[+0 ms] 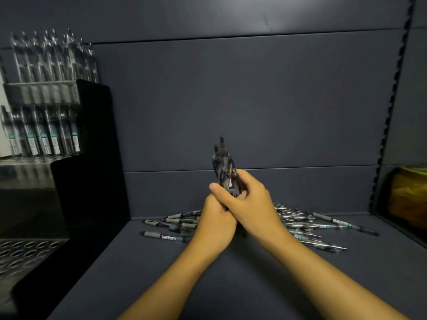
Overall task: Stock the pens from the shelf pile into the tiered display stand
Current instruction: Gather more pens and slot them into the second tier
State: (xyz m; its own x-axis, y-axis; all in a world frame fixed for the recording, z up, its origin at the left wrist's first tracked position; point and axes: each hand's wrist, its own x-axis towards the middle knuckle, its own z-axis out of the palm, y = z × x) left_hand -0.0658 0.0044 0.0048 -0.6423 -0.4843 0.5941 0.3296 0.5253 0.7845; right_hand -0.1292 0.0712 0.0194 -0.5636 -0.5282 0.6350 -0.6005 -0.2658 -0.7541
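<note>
I find both hands closed together around a bundle of pens [225, 172], held upright above the shelf [231, 285]. The right hand [251, 199] wraps the bundle from the right with its thumb across the front; the left hand [213, 224] sits lower and grips the lower ends, partly under the right. The clip ends rise above the fingers, two standing taller than the rest, so the bundle is not level. How many pens it holds I cannot tell.

The loose pile [307, 224] lies flat on the shelf behind and to either side of the hands, pens pointing in mixed directions. The tiered display stand [92, 135] stands at the left, well apart from the hands. Its upper two tiers show upright pens; the lowest tier [25, 249] shows open round holes, seemingly unfilled. A yellowish object [409, 195] sits beyond the right-hand upright, blurred.

My judgement is that the step in hand is squaring the bundle before carrying it over. To do it well I would tap the lower ends level, check all the pens face the same way, then let the left hand keep the bundle while the right draws pens singly for the holes. The likely fault is a loose grip letting pens slide out during the carry leftward.
</note>
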